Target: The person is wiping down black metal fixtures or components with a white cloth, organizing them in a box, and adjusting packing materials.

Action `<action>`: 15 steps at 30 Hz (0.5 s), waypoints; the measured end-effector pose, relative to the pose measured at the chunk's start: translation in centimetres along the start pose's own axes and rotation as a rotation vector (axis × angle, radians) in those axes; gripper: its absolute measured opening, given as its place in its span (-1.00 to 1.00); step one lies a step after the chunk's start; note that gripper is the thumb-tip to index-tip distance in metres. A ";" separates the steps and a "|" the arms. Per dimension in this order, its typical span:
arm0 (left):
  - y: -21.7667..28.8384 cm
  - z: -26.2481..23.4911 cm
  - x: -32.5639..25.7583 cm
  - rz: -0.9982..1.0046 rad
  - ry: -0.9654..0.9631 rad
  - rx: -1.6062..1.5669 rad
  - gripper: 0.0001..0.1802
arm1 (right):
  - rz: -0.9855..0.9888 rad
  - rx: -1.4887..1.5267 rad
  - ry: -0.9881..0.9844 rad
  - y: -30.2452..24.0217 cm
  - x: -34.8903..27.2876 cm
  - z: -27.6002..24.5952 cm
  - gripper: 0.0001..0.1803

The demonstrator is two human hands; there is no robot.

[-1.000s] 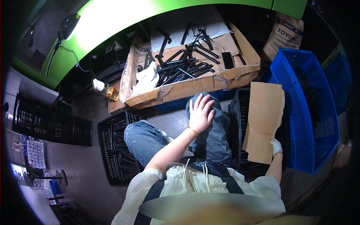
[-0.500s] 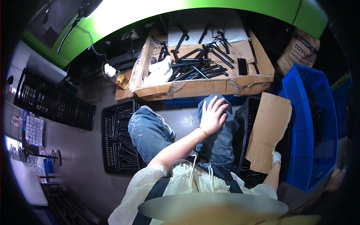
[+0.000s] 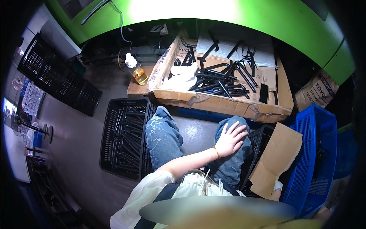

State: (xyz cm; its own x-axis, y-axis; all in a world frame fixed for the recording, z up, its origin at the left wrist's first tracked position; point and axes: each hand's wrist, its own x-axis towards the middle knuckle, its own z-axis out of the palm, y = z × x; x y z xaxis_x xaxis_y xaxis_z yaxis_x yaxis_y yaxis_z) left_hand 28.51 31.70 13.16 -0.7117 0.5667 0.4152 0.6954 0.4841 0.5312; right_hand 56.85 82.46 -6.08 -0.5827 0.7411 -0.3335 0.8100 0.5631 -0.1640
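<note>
A smooth grey floor is seen across the left and middle of the view, with a bright patch of reflected light between the two black crates. A curved green panel is set across the top, strongly lit near its middle. A cable is hung down from it toward the dark space beneath. Black lattice crates are stacked along the left side. At the far left edge, a brightly lit area with a small fan is glimpsed. The corners are lost in darkness.
</note>
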 end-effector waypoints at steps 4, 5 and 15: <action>-0.7 -0.3 -0.8 0.026 0.001 -0.018 -0.38 | -0.238 -0.247 -0.107 -1.3 1.5 -1.5 -0.47; -0.8 -0.4 -1.2 0.024 -0.008 -0.011 -0.37 | -0.300 -0.310 -0.132 -1.0 2.0 -1.9 -0.48; -3.3 -4.4 -3.5 0.110 -0.114 -0.121 -0.31 | -0.859 -0.955 -0.403 -1.8 4.2 -3.5 -0.56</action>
State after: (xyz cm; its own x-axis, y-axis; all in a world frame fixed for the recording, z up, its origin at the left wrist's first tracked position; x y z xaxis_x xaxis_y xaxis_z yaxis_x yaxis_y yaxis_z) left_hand 28.25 25.21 13.25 -0.6115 0.6866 0.3932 0.7461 0.3351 0.5753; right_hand 52.69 85.85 -3.93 -0.6854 -0.0378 -0.7271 -0.2580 0.9464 0.1941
